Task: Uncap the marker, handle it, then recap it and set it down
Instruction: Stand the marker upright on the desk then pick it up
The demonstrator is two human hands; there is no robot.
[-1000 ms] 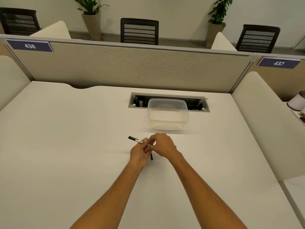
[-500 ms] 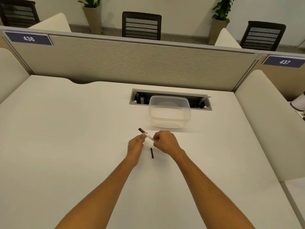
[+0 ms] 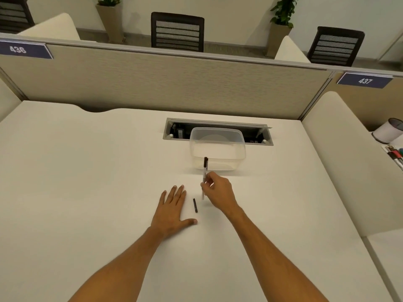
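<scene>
The marker was pinched upright in the right hand for handling; the left hand lay flat and empty on the table, beside the cap, kept within reach for recapping.

It was an open-plan office. Beyond the hands, a fabric partition closed off the pale worktop, bearing numbered plates 436 and 437. A cable hatch was sunk in the worktop ahead of them, and mesh-backed chairs and potted plants stood past the partition.
</scene>
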